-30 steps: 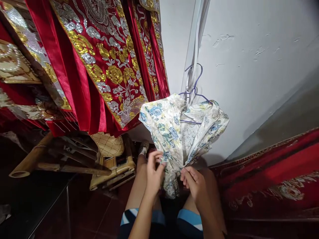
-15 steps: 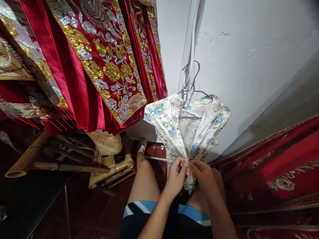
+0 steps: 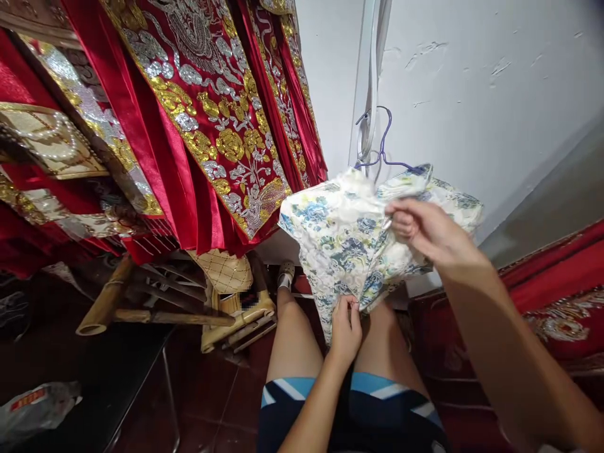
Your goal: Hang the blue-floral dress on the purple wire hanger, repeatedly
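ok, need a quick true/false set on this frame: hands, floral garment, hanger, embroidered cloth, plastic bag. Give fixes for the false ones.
1. The floral garment is on a purple hanger. True.
2. Both hands are up at the hanger's hook. False: the left hand is low on the garment's front, the right hand higher up but below the hanger.
3. The left hand's fingers are on the garment. True.
4. The embroidered cloth is plain blue. False: the embroidered cloth is red with gold and silver decoration.
5. A plastic bag lies at the view's lower left. True.
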A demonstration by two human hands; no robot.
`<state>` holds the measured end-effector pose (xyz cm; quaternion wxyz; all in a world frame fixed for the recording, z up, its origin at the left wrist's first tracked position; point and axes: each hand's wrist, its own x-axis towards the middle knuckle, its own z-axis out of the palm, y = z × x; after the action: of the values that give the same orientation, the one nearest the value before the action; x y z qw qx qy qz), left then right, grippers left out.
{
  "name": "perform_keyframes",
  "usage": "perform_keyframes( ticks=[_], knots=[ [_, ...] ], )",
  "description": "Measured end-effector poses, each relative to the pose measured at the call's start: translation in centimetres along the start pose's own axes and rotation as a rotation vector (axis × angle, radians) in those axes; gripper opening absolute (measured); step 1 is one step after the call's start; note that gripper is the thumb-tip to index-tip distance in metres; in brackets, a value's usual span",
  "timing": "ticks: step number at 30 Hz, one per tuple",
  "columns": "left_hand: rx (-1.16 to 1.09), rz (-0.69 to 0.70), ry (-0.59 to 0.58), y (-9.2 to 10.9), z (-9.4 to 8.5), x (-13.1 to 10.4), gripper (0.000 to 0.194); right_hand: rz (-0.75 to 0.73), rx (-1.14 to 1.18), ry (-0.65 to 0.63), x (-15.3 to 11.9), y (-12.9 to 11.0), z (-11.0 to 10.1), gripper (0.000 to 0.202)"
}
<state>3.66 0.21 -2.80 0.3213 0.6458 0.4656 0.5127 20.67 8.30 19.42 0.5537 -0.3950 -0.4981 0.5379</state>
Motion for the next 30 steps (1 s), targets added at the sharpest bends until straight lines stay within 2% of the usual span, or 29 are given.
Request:
perform_keyframes(
  ticks=[3, 6, 8, 9, 11, 12, 13, 15, 18, 21, 23, 25, 27, 30],
  knots=[
    [-0.018, 0.013, -0.033, -1.1, 1.1, -0.7, 0.018, -0.045, 0.123, 0.028, 0.8, -2.8, 0.8, 0.016],
    [-0.057, 0.014, -0.084, -0.3, 0.7, 0.5, 0.017, -0.097, 0.112, 0.044, 0.5, -2.8, 1.9, 0.014],
    [-0.101, 0.051, -0.091, 2.1, -0.7, 3.0, 0.019, -0.133, 0.085, 0.038, 0.1, -1.9, 2.3, 0.015],
    [-0.138, 0.096, -0.045, 3.7, -1.6, 4.8, 0.018, -0.153, 0.068, 0.037, 0.0, -1.6, 2.3, 0.016],
    [-0.154, 0.269, 0.07, 7.7, -3.6, 9.1, 0.019, -0.192, 0.027, 0.047, -0.2, -1.4, 2.4, 0.015],
    [-0.152, 0.367, 0.112, 9.8, -4.4, 11.3, 0.025, -0.213, 0.005, 0.055, -0.2, -1.6, 2.4, 0.015],
    [-0.134, 0.478, 0.097, 11.7, -5.1, 13.6, 0.032, -0.231, -0.017, 0.061, -0.2, -1.9, 2.4, 0.016],
    [-0.05, 0.614, 0.002, 14.7, -5.7, 17.4, 0.035, -0.273, -0.053, 0.07, -0.2, -2.7, 2.5, 0.019],
    [0.087, 0.725, -0.092, 17.1, -5.4, 20.6, 0.026, -0.34, -0.083, 0.11, 0.2, -3.0, 2.4, 0.022],
    [0.146, 0.759, -0.073, 18.3, -4.7, 20.8, 0.02, -0.366, -0.105, 0.177, 1.2, -1.0, 2.1, 0.02],
    [0.102, 0.753, 0.006, 19.0, -5.2, 20.3, 0.017, -0.3, -0.158, 0.179, 1.7, 1.4, 1.9, 0.024],
    [0.005, 0.724, 0.141, 19.2, -6.7, 20.2, 0.016, -0.175, -0.211, 0.158, 1.8, 4.1, 1.8, 0.029],
    [-0.124, 0.658, 0.303, 18.6, -9.2, 20.7, 0.015, -0.068, -0.21, 0.159, 1.0, 6.4, 1.7, 0.029],
    [-0.394, 0.45, 0.455, 15.6, -13.0, 22.2, 0.02, 0.005, -0.147, 0.156, -1.0, 8.1, 1.4, 0.023]
  ],
)
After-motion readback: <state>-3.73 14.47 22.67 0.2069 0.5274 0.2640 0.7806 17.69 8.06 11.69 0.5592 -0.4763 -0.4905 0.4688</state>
